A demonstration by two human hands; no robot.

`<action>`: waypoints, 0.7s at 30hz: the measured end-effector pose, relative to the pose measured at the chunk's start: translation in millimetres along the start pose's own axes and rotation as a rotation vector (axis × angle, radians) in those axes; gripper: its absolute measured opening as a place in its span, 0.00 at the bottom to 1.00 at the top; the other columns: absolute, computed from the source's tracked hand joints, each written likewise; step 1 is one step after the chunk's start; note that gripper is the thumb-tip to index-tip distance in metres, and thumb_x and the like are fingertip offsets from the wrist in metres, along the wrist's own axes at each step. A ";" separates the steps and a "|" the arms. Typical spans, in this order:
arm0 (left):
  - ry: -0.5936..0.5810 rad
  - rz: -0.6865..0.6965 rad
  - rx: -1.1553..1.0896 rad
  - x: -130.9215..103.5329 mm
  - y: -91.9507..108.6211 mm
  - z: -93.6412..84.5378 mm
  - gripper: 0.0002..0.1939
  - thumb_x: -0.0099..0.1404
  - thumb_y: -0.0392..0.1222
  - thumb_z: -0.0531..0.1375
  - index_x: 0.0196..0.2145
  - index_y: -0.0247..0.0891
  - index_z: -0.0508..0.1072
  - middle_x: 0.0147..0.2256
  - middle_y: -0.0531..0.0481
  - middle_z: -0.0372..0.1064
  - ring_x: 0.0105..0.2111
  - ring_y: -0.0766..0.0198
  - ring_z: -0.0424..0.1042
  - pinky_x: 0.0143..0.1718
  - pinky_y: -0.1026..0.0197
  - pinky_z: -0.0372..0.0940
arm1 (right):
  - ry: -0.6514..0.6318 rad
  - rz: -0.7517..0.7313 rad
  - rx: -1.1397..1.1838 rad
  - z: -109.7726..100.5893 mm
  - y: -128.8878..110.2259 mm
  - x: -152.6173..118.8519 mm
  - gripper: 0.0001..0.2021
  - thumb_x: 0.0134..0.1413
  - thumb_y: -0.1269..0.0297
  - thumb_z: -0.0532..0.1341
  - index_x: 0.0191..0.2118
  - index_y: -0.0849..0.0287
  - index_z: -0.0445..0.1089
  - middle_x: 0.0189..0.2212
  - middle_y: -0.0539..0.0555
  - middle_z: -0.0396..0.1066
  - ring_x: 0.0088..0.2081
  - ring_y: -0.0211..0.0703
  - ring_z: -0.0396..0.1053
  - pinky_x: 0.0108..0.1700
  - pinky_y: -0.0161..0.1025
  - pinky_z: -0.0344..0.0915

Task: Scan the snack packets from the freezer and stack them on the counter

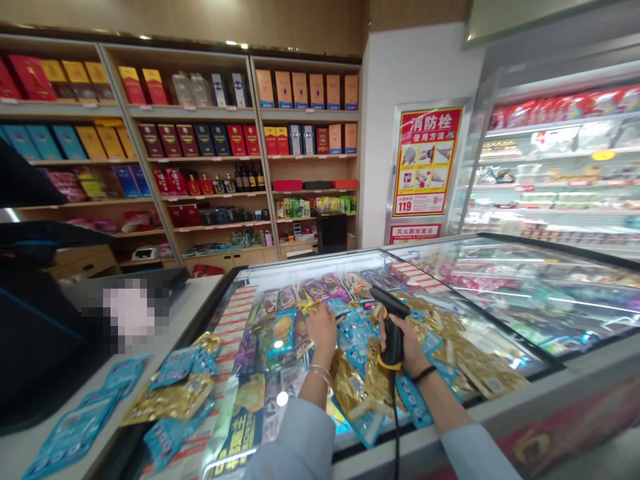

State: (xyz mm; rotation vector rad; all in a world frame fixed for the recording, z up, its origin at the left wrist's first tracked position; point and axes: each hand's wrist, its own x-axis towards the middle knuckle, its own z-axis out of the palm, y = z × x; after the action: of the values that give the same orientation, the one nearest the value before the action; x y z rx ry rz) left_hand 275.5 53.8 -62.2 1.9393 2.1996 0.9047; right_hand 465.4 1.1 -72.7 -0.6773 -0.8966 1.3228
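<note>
My right hand (pixel 409 347) is wrapped around a black handheld barcode scanner (pixel 393 327) with a yellow trim at its base. A cable drops from the scanner toward me. My left hand (pixel 321 327) has curled fingers at the far left edge of the packet pile, closed on a small gold packet (pixel 311 307) that is mostly hidden. Blue snack packets (pixel 357 337) and shiny gold packets (pixel 350 387) lie heaped on the glass freezer top (pixel 250 427), below and around both hands.
More blue packets (pixel 80 420) and a gold packet (pixel 170 398) lie on the counter and freezer edge at left. Dark checkout equipment (pixel 35 320) stands far left. Behind are shelves (pixel 210 113) of boxed bottles, a red fire-hydrant sign (pixel 427 163) and an upright display fridge (pixel 560 173).
</note>
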 end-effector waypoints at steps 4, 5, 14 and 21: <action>-0.029 0.013 0.029 -2.8 4.4 -5.6 0.19 0.68 0.49 0.60 0.52 0.38 0.73 0.47 0.39 0.76 0.52 0.51 0.72 0.50 0.56 0.62 | 0.001 -0.005 -0.007 -0.8 -0.8 0.1 0.16 0.48 0.50 0.68 0.33 0.57 0.70 0.16 0.46 0.68 0.13 0.38 0.64 0.15 0.34 0.61; -0.045 0.008 0.031 -3.4 5.0 -5.3 0.20 0.68 0.49 0.60 0.54 0.38 0.73 0.47 0.39 0.77 0.51 0.51 0.73 0.50 0.55 0.63 | -0.004 -0.006 -0.009 -0.7 -1.1 0.1 0.16 0.48 0.50 0.68 0.33 0.57 0.70 0.16 0.46 0.68 0.13 0.38 0.63 0.14 0.34 0.62; -0.105 0.116 0.142 -3.2 2.4 4.1 0.20 0.72 0.36 0.49 0.53 0.41 0.77 0.44 0.37 0.78 0.47 0.51 0.76 0.47 0.54 0.65 | 0.015 -0.005 0.004 3.0 -3.9 -1.6 0.16 0.46 0.50 0.68 0.34 0.57 0.70 0.17 0.47 0.69 0.13 0.38 0.64 0.14 0.35 0.62; -0.022 -0.066 -0.277 4.0 1.7 -1.8 0.17 0.71 0.42 0.53 0.48 0.40 0.79 0.43 0.41 0.80 0.47 0.53 0.77 0.48 0.56 0.67 | 0.004 -0.005 0.002 2.6 -4.6 -1.9 0.15 0.48 0.51 0.67 0.33 0.57 0.70 0.16 0.47 0.69 0.13 0.38 0.64 0.14 0.35 0.63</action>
State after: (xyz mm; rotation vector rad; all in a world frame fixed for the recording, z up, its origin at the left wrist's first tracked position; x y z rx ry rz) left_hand 275.4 56.9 -58.7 1.7318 1.9895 1.1038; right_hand 465.5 -1.7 -67.8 -0.6755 -0.8929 1.3172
